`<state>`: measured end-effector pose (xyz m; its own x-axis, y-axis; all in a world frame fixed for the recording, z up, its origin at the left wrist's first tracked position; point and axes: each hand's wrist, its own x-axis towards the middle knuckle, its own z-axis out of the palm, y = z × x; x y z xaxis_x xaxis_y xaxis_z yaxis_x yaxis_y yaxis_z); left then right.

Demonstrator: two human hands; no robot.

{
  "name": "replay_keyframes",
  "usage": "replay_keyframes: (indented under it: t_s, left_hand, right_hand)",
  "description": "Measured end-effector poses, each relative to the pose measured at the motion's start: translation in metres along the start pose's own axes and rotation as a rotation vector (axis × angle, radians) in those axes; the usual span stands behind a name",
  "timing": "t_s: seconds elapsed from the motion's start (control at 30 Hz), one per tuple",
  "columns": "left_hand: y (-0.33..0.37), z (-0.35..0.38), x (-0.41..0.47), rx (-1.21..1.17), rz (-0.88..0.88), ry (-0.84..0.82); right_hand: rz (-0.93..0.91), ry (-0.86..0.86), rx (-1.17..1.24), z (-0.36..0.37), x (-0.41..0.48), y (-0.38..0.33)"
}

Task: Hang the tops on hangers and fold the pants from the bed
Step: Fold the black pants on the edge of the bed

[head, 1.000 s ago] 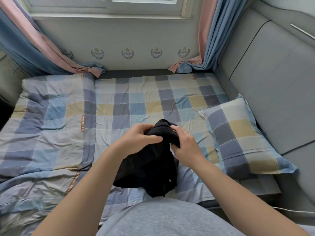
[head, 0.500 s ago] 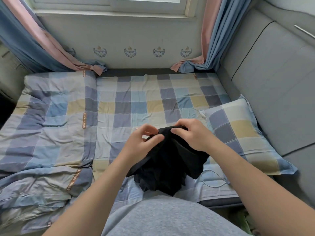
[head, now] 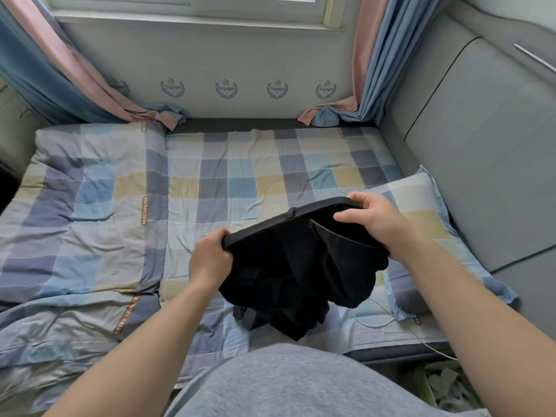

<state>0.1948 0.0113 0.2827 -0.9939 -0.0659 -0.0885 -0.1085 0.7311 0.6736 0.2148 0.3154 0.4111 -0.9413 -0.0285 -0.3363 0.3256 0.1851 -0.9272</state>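
While the waistband (head: 270, 228) is pulled taut between the two hands, the black pants (head: 288, 266) hang beneath it in a loose, crumpled bunch, and their lowest folds reach down to the bed (head: 240, 182) sheet close in front of the person. The left hand (head: 210, 260) is clenched round the near end of the waistband, knuckles up. The right hand (head: 376, 224), higher and farther out, grips the other end, with the fingers hooked over the far edge and the thumb on the near side. Beside the right hand the waist gapes open and shows the dark inside.

The cloth is a dense, matte black that hides most detail in its folds. The waistband is a flat, firm strip, with a narrow belt loop (head: 291, 212) about midway between the hands.

Under both hands the sheet is thin, creased fabric in blue, grey and pale yellow squares. Just to the right of the right hand lies a plump pillow (head: 421, 206) in the same check. Left of the left hand, a rumpled quilt (head: 75, 206) in the same check carries brown lettered strips. A thin pale cable (head: 376, 323) curls on the sheet below the right wrist. Right of the right hand rises a smooth grey padded panel (head: 481, 145).
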Motion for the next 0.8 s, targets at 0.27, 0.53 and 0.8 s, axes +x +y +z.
replay_keyframes:
  t_s: [0.27, 0.53, 0.8]
  left_hand:
    - [-0.045, -0.007, 0.008, 0.177, -0.098, 0.134]
    - [-0.092, -0.017, 0.003, 0.216, -0.328, 0.137]
    - [-0.121, 0.004, -0.019, -0.386, -0.871, 0.156]
  right_hand:
    - [-0.038, 0.448, -0.674, -0.015, 0.020, 0.064]
    - [0.247, 0.501, -0.916, -0.040, 0.028, 0.132]
    - [0.414, 0.477, -0.822, -0.047, 0.024, 0.176]
